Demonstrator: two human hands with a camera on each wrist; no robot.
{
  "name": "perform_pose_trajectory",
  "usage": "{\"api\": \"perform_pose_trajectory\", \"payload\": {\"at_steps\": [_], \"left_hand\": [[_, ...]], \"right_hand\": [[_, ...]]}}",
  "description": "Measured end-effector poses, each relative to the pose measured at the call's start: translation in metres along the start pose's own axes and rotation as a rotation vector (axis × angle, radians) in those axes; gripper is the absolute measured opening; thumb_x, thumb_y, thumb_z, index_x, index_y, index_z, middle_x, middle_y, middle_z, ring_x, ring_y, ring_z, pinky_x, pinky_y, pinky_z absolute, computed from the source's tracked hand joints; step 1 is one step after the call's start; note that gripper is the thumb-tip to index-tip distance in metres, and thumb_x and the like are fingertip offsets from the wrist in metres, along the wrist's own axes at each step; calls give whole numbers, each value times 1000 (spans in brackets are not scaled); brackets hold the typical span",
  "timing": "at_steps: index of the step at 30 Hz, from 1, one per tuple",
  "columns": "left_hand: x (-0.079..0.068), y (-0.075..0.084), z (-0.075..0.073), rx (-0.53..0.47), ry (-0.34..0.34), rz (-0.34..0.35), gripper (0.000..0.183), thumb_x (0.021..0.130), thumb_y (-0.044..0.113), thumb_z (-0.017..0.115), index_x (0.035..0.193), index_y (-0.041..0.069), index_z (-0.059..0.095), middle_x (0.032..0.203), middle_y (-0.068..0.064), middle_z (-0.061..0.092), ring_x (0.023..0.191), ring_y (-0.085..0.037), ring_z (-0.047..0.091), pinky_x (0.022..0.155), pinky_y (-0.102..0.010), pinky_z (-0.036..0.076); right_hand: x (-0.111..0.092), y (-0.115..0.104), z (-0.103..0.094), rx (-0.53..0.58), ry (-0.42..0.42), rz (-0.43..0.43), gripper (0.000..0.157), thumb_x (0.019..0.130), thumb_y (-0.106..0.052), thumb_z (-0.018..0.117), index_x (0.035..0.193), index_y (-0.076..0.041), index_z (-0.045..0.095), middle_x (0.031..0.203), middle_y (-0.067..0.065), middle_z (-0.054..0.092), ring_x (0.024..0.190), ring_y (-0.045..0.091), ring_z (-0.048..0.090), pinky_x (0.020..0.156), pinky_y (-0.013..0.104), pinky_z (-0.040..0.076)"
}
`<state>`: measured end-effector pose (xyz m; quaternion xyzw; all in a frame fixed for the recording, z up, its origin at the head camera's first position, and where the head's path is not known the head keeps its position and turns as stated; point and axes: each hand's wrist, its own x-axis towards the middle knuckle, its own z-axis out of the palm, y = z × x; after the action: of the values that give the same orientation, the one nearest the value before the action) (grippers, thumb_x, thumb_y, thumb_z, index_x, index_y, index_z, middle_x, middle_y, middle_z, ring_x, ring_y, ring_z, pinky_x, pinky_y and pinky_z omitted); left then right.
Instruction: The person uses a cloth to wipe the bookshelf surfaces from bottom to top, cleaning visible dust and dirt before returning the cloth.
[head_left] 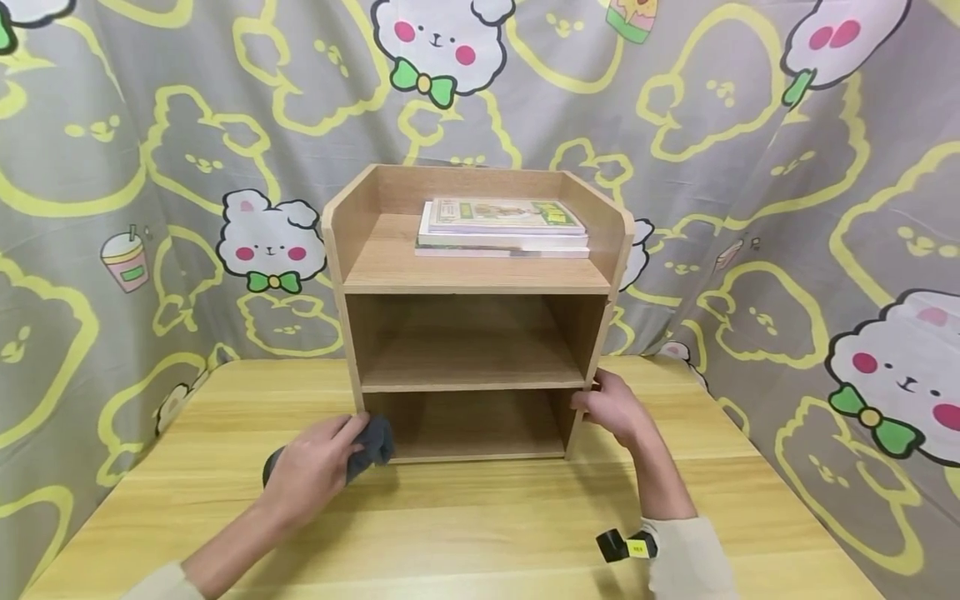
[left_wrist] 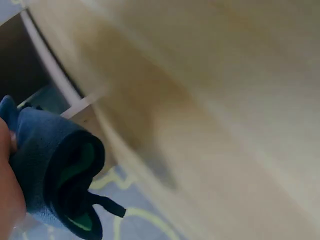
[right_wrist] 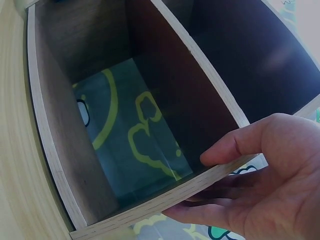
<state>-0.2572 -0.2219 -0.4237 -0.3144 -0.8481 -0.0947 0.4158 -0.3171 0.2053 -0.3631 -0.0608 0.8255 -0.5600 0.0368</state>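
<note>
A small wooden shelf unit (head_left: 476, 290) with two open compartments below a top tray stands on the table. My left hand (head_left: 311, 462) grips a folded dark blue cloth (head_left: 375, 442) beside the shelf's lower left corner. In the left wrist view the cloth (left_wrist: 42, 145) shows a rolled edge, green inner folds and a small hanging loop (left_wrist: 109, 205). On the other side, my right hand (head_left: 618, 408) holds the right side panel (right_wrist: 200, 181) near the lower compartment. Its thumb lies inside the panel and its fingers outside, as the right wrist view shows.
A stack of books (head_left: 502, 229) lies on the shelf's top tray. The wood-grain table (head_left: 480, 533) runs back to a grey patterned curtain (head_left: 187, 167), which hangs behind and along both sides. A black device with a yellow label (head_left: 637, 547) sits at the right wrist.
</note>
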Motion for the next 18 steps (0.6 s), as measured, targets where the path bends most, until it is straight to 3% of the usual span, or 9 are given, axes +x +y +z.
{"api": "perform_pose_trajectory", "payload": {"at_steps": [3, 7, 13, 18], "left_hand": [[12, -1, -10, -1, 100, -11, 28, 97, 16, 55, 119, 1, 66, 99, -14, 69, 84, -33, 70, 69, -45, 59], [32, -1, -17, -4, 242, -20, 34, 102, 16, 44, 116, -1, 69, 98, -15, 70, 84, -35, 69, 69, -47, 58], [57, -2, -27, -12, 382, -56, 29, 94, 10, 54, 117, 2, 70, 98, -14, 72, 84, -35, 70, 67, -48, 56], [99, -2, -47, -65, 533, -138, 30, 88, 4, 67, 118, -1, 70, 104, -19, 74, 92, -39, 71, 80, -50, 55]], "right_hand": [[-1, -1, 1, -2, 7, 1, 61, 83, -1, 56, 141, 12, 43, 131, 27, 55, 101, 22, 58, 85, 40, 55], [0, 0, 1, -9, 12, -1, 60, 83, -1, 56, 140, 12, 43, 129, 26, 56, 97, 20, 59, 83, 40, 55], [0, 1, 3, -3, 13, 9, 59, 82, -1, 56, 139, 11, 45, 130, 27, 57, 97, 20, 59, 82, 36, 54], [1, 2, 2, 1, 18, 16, 60, 83, -1, 55, 140, 11, 44, 130, 27, 56, 98, 20, 58, 82, 35, 53]]}}
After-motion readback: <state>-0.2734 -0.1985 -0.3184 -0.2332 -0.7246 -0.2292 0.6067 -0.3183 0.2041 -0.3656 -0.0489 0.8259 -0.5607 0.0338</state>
